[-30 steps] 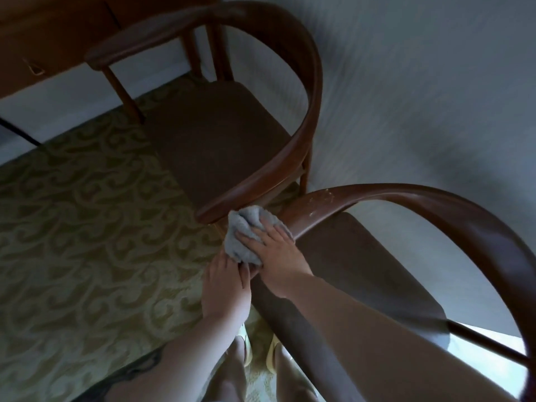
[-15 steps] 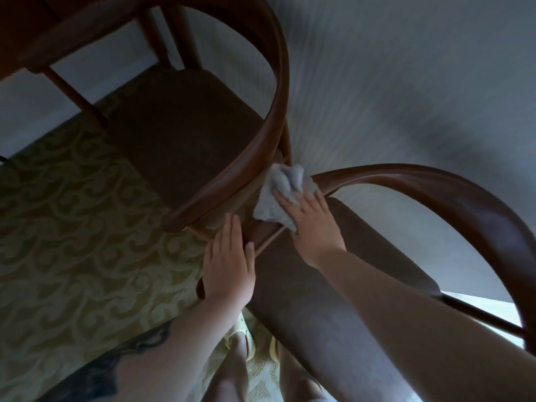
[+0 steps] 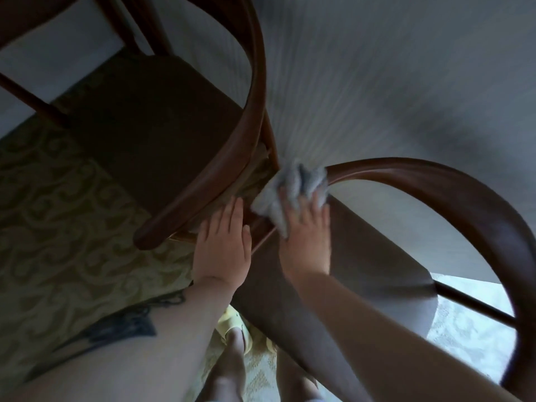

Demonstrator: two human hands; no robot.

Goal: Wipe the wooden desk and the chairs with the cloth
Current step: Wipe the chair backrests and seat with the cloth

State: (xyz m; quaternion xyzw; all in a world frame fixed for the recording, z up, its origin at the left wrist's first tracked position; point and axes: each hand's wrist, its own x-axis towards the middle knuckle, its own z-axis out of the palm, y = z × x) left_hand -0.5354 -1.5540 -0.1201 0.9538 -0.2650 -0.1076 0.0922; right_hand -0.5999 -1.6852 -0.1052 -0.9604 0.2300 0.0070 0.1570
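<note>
Two dark wooden armchairs with curved rails stand side by side. On the curved arm rail of the near chair [image 3: 452, 198] lies a crumpled grey cloth [image 3: 290, 190], close to where the rail meets the seat. My right hand [image 3: 307, 239] presses that cloth onto the rail with straight fingers. Flat on the lower end of the same arm, just left of the cloth, rests my left hand [image 3: 223, 248], fingers extended. The far chair [image 3: 255, 82] stands to the upper left, its arm end almost touching my left hand. The desk is out of view.
A grey wall [image 3: 377, 82] rises right behind both chairs. Green patterned carpet [image 3: 63, 227] covers the floor on the left. My feet in pale slippers [image 3: 235, 323] stand between the chairs at the bottom. A bright patch of floor [image 3: 464, 338] shows under the near chair's rail.
My right hand has slid the cloth up along the near chair's arm, away from me. My left hand has moved from under the cloth to lie flat on the arm's lower end.
</note>
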